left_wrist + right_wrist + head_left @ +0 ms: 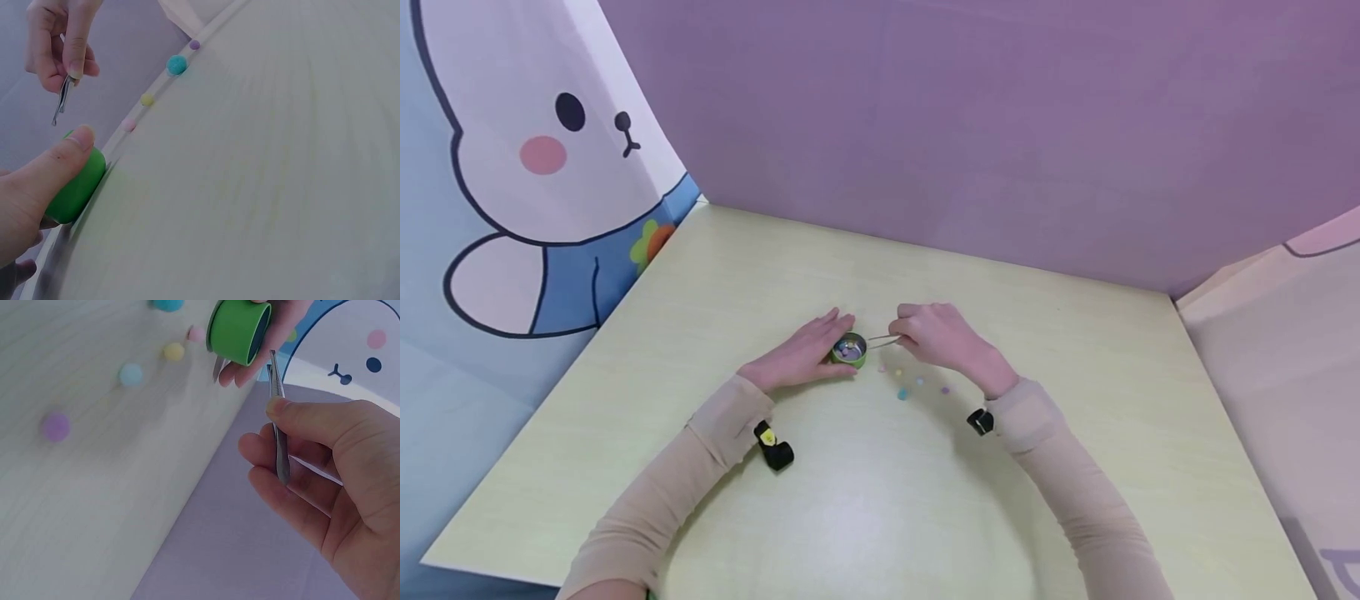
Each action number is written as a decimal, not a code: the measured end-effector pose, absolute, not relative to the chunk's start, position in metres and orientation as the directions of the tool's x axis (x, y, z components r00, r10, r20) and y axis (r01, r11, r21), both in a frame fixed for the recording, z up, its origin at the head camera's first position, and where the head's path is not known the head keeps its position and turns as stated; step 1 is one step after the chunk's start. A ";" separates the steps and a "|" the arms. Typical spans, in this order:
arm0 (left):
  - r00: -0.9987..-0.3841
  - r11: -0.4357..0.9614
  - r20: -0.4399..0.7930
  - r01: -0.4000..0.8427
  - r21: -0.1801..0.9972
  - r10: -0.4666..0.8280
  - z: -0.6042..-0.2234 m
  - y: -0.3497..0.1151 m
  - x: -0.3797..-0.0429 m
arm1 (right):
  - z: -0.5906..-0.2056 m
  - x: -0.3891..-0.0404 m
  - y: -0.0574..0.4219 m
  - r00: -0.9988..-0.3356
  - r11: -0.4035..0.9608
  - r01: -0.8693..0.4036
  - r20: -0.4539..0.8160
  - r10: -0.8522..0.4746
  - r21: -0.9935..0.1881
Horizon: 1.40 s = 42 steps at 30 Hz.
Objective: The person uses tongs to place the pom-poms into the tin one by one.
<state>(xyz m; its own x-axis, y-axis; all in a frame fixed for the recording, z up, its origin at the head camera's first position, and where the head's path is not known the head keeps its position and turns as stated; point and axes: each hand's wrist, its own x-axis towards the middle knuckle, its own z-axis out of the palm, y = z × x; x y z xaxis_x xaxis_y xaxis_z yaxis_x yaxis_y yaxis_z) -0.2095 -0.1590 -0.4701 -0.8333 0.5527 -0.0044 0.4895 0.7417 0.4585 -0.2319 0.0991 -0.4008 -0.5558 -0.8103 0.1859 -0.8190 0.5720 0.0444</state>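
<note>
Pale tabletop [865,500] | left hand [805,352] grips cylindrical green tin [234,331] | right hand [938,335] pinches silver metal tweezers [280,437] | small multicoloured pompoms [902,394] nearby

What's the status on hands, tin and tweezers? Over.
Left hand grips green tin. Right hand pinches empty tweezers. Five loose pompoms on table; nothing visibly in the way.

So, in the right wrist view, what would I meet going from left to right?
Small purple pom-pom, small pale blue pom-pom, small yellow pom-pom, small pink pom-pom, green cylindrical container, silver metal tweezers.
</note>
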 end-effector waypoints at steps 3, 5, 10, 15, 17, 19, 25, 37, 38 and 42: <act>-0.833 0.742 -0.003 0.492 0.456 0.554 -0.471 -0.159 -0.209 | -0.401 -0.230 0.106 -0.566 0.582 -0.812 0.188 -0.803 0.040; -0.832 0.744 -0.005 0.494 0.449 0.555 -0.471 -0.158 -0.210 | -0.401 -0.229 0.111 -0.568 0.585 -0.811 0.198 -0.799 0.033; -0.832 0.751 -0.015 0.493 0.439 0.555 -0.473 -0.157 -0.211 | -0.404 -0.225 0.126 -0.571 0.588 -0.808 0.224 -0.790 0.014; -0.831 0.757 -0.020 0.496 0.426 0.556 -0.474 -0.158 -0.213 | -0.410 -0.221 0.143 -0.586 0.602 -0.799 0.225 -0.778 0.001; -0.831 0.758 -0.019 0.499 0.420 0.557 -0.474 -0.158 -0.213 | -0.412 -0.218 0.150 -0.593 0.609 -0.793 0.222 -0.774 0.004; -0.831 0.760 -0.020 0.498 0.418 0.556 -0.474 -0.158 -0.212 | -0.414 -0.215 0.157 -0.600 0.616 -0.788 0.216 -0.770 0.006; -0.829 0.756 -0.011 0.503 0.419 0.558 -0.473 -0.157 -0.212 | -0.423 -0.205 0.179 -0.636 0.648 -0.761 0.197 -0.746 -0.004; -0.832 0.761 -0.020 0.498 0.416 0.555 -0.473 -0.159 -0.212 | -0.431 -0.184 0.207 -0.651 0.667 -0.745 0.214 -0.728 -0.002; -0.833 0.761 -0.020 0.496 0.418 0.554 -0.473 -0.159 -0.212 | -0.432 -0.184 0.207 -0.651 0.666 -0.746 0.214 -0.728 -0.008; -0.831 0.757 -0.016 0.498 0.423 0.556 -0.474 -0.160 -0.212 | -0.433 -0.182 0.206 -0.656 0.667 -0.745 0.201 -0.727 -0.016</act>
